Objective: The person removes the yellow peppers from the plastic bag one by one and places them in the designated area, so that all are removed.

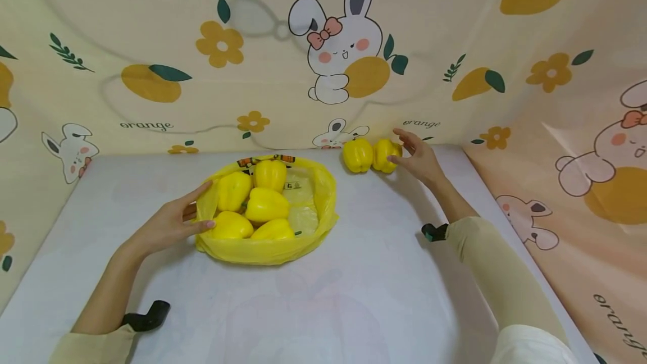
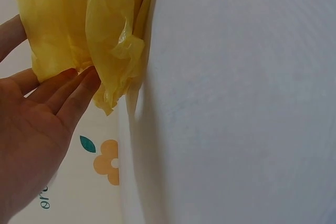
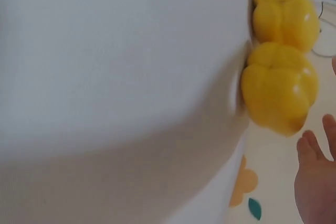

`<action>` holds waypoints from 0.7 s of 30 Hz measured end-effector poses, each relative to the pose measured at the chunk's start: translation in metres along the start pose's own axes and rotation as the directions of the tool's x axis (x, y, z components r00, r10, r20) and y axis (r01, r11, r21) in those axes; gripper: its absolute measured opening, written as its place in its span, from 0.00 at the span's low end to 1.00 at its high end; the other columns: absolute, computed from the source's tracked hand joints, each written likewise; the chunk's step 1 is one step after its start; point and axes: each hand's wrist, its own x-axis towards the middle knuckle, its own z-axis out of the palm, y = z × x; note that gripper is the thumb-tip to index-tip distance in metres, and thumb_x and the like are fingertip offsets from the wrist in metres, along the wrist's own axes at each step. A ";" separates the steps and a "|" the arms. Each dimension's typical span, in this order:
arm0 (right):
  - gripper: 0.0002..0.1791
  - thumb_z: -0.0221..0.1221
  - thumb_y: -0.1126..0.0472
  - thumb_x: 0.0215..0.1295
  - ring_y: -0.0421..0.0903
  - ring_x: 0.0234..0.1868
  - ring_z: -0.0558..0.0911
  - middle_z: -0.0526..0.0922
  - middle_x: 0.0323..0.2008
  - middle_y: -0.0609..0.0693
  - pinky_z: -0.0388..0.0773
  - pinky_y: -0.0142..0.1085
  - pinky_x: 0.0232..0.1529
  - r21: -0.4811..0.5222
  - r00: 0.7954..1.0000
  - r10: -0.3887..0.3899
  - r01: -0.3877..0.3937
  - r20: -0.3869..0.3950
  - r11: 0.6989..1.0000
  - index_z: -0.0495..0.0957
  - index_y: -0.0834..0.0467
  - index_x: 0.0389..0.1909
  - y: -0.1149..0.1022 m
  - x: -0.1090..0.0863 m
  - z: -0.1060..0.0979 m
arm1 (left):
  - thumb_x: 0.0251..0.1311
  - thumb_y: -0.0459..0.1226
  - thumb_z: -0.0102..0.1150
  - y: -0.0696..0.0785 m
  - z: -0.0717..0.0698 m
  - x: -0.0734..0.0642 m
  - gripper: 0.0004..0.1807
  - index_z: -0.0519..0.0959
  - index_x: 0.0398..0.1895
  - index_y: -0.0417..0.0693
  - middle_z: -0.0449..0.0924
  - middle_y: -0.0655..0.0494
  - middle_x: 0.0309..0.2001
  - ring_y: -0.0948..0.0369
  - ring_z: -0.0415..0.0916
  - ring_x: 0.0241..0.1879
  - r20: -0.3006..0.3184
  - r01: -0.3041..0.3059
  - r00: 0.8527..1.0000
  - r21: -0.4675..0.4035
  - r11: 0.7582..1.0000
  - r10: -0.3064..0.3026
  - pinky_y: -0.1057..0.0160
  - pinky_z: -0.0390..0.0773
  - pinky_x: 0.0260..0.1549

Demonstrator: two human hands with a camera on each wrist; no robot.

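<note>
A yellow plastic bag stands with its mouth spread wide on the table, and several yellow bell peppers lie inside. My left hand touches the bag's left side with fairly straight fingers; in the left wrist view those fingertips rest against the crinkled yellow plastic. To the right of the bag, near the back wall, two more bell peppers stand side by side, a left one and a right one. My right hand is spread beside the right pepper, its thumb overlapping it in the head view.
A white-covered table runs back to a cream cloth backdrop printed with rabbits, oranges and flowers. A similar cloth borders the right side. A black wrist strap shows on each arm.
</note>
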 end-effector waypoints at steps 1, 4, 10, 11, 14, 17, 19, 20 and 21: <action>0.38 0.67 0.69 0.61 0.60 0.74 0.59 0.61 0.73 0.60 0.55 0.52 0.74 0.001 1.000 -0.014 0.014 -0.008 1.000 0.64 0.64 0.71 -0.003 -0.002 0.001 | 0.63 0.50 0.65 0.000 0.000 0.000 0.51 0.43 0.81 0.52 0.47 0.33 0.76 0.33 0.61 0.68 0.000 0.001 1.000 0.001 1.000 -0.001 0.39 0.66 0.63; 0.37 0.67 0.70 0.61 0.59 0.74 0.60 0.63 0.73 0.60 0.55 0.52 0.74 0.008 0.997 -0.067 0.068 -0.023 0.998 0.65 0.66 0.70 -0.009 -0.005 0.004 | 0.63 0.50 0.65 0.001 0.001 -0.001 0.51 0.43 0.81 0.53 0.46 0.33 0.76 0.33 0.60 0.68 0.006 0.009 1.000 -0.011 1.000 -0.009 0.38 0.66 0.63; 0.34 0.67 0.72 0.60 0.61 0.70 0.65 0.67 0.70 0.62 0.58 0.54 0.72 0.068 0.986 -0.167 0.167 -0.009 0.984 0.67 0.69 0.67 -0.020 -0.007 0.014 | 0.63 0.50 0.65 0.001 0.003 -0.002 0.51 0.43 0.81 0.54 0.46 0.33 0.77 0.32 0.59 0.68 0.007 0.017 1.000 -0.016 1.000 -0.017 0.37 0.65 0.64; 0.34 0.67 0.72 0.60 0.61 0.70 0.65 0.68 0.69 0.62 0.59 0.54 0.72 0.077 0.985 -0.174 0.173 -0.005 0.982 0.68 0.69 0.67 -0.023 -0.007 0.016 | 0.63 0.50 0.65 0.002 0.003 -0.002 0.51 0.43 0.81 0.54 0.46 0.33 0.76 0.32 0.59 0.68 0.007 0.017 1.000 -0.013 1.000 -0.017 0.37 0.65 0.63; 0.33 0.67 0.72 0.60 0.59 0.69 0.67 0.69 0.69 0.62 0.60 0.53 0.71 0.100 0.985 -0.175 0.172 0.013 0.980 0.68 0.68 0.67 -0.030 -0.008 0.021 | 0.63 0.50 0.65 0.003 0.002 -0.001 0.52 0.43 0.81 0.54 0.46 0.32 0.76 0.32 0.60 0.67 0.008 0.015 1.000 -0.003 1.000 -0.015 0.38 0.66 0.63; 0.33 0.66 0.72 0.60 0.58 0.69 0.68 0.69 0.68 0.61 0.61 0.52 0.71 0.118 0.983 -0.180 0.175 0.037 0.978 0.69 0.66 0.67 -0.037 -0.009 0.026 | 0.63 0.50 0.65 0.004 0.001 -0.001 0.52 0.42 0.81 0.54 0.47 0.32 0.76 0.33 0.61 0.67 0.009 0.012 1.000 0.004 1.000 -0.012 0.38 0.67 0.63; 0.33 0.66 0.72 0.60 0.58 0.69 0.68 0.70 0.68 0.61 0.62 0.52 0.71 0.122 0.982 -0.185 0.178 0.048 0.976 0.69 0.66 0.67 -0.041 -0.009 0.030 | 0.63 0.50 0.65 0.004 0.000 -0.001 0.52 0.42 0.81 0.54 0.47 0.32 0.76 0.33 0.61 0.67 0.008 0.011 1.000 0.004 1.000 -0.011 0.39 0.67 0.63; 0.33 0.66 0.72 0.61 0.59 0.68 0.69 0.70 0.68 0.60 0.63 0.52 0.71 0.123 0.981 -0.189 0.181 0.054 0.976 0.69 0.65 0.67 -0.043 -0.009 0.032 | 0.63 0.50 0.65 0.004 0.000 -0.001 0.51 0.42 0.81 0.54 0.47 0.32 0.76 0.33 0.61 0.67 0.007 0.011 1.000 0.002 1.000 -0.011 0.39 0.67 0.63; 0.33 0.66 0.72 0.61 0.59 0.68 0.69 0.70 0.68 0.60 0.63 0.52 0.70 0.124 0.979 -0.194 0.186 0.059 0.975 0.69 0.66 0.67 -0.045 -0.008 0.034 | 0.64 0.50 0.65 0.004 0.000 -0.001 0.51 0.42 0.81 0.54 0.47 0.32 0.76 0.33 0.61 0.68 0.008 0.011 1.000 0.000 1.000 -0.011 0.38 0.66 0.63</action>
